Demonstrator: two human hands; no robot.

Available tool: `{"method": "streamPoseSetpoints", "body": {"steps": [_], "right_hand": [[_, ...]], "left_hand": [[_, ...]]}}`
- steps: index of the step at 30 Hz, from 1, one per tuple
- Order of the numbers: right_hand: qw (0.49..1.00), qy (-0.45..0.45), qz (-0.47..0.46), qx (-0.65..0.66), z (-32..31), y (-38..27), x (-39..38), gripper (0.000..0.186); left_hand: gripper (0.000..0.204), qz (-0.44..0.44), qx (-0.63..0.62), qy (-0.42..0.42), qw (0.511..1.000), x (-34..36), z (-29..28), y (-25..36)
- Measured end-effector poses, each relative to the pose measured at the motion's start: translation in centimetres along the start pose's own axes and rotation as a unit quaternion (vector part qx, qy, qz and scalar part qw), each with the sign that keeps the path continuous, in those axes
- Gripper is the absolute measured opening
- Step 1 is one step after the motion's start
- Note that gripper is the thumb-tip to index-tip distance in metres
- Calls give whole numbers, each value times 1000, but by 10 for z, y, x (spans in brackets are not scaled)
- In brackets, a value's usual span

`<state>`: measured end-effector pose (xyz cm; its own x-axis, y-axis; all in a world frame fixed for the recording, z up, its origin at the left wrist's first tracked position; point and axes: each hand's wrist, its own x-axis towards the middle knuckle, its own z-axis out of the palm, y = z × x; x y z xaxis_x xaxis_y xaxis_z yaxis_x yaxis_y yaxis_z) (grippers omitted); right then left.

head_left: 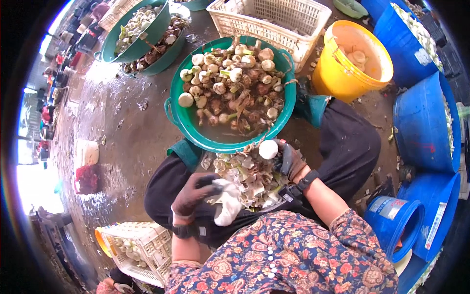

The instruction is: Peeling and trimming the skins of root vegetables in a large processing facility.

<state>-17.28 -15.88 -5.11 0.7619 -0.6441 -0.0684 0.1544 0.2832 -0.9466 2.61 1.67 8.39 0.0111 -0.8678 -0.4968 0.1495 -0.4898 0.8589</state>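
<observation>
My right hand (pixel 291 162), in a dark glove, holds a smooth white garlic bulb (pixel 268 149) near the front rim of a green tub (pixel 210 143). In my left hand (pixel 195 192), also gloved, is a limp white cloth (pixel 228 203) that hangs down over my lap; its fingers curl at the cloth's upper edge. Between my knees lies a heap of garlic peelings (pixel 254 179), just below the tub. Unpeeled garlic bulbs (pixel 219 88) with stems and brown skins fill the tub, partly in murky water.
Beyond the tub stands a cream plastic crate (pixel 267 22). To the right are a yellow bucket (pixel 350 81) and several blue tubs (pixel 421 130). Green basins (pixel 159 34) hold garlic and scraps at the far left. Another crate (pixel 152 245) lies behind my left arm. The floor (pixel 127 147) looks wet.
</observation>
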Motion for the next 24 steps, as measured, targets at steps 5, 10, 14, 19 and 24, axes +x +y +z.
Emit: {"method": "streamPoseSetpoints", "body": {"steps": [5,10,14,19,24], "right_hand": [[935,79,309,152,3,0,21,30],[812,5,121,571,-18,-97,85,33],[986,99,108,84,-4,-82,93,54],[957,170,167,-165,-91,71,57,40],[956,-6,128,-263,-27,57,62,31]], "left_hand": [[49,25,490,136,861,99,-42,-67],[62,74,443,127,884,214,-80,-117],[42,-33,453,204,867,283,-80,-177],[36,103,58,135,984,246,-14,-124],[37,196,124,196,953,196,19,-123]]}}
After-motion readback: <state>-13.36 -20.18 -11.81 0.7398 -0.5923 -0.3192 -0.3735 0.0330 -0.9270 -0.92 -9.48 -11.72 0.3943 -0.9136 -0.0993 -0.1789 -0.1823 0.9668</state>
